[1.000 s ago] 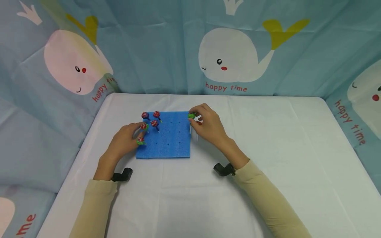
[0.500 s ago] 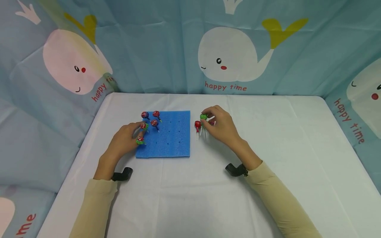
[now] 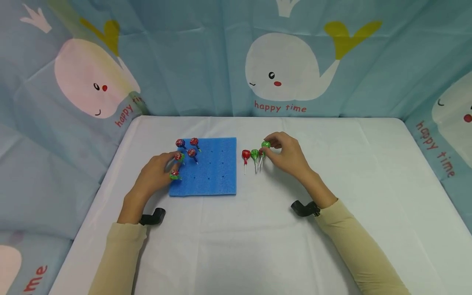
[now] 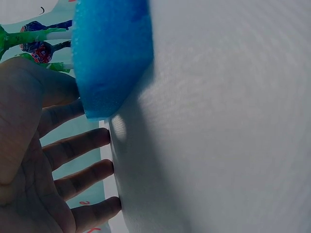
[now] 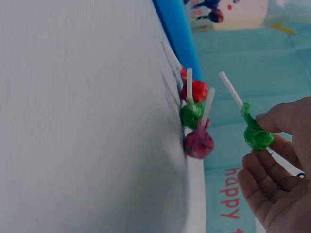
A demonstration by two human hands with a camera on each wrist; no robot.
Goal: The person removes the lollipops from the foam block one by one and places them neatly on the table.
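My right hand [image 3: 289, 155] pinches a green-wrapped lollipop [image 5: 258, 138] by its head between thumb and fingers, the white stick pointing away from the palm. Below and left of it, a red lollipop [image 3: 246, 154], a green one [image 3: 255, 154] and a dark pink one [image 5: 199, 144] lie side by side on the table. My left hand [image 3: 152, 174] rests at the left edge of a blue foam board [image 3: 214, 187], its fingers spread and fairly straight in the left wrist view. Several lollipops [image 3: 191, 153] stand stuck in the board's left part, two of them close by the left hand.
Rows of small holes [image 3: 209, 163] dot the middle and right of the foam board. A white cloth covers the table [image 3: 228, 250]. Behind it hangs a blue curtain [image 3: 191, 73] with whale prints. Each wrist carries a black camera mount [image 3: 304, 208].
My right hand has moved right, away from the board's right edge, carrying the green lollipop. The three lollipops on the table have come into fuller view. My left hand has stayed in place.
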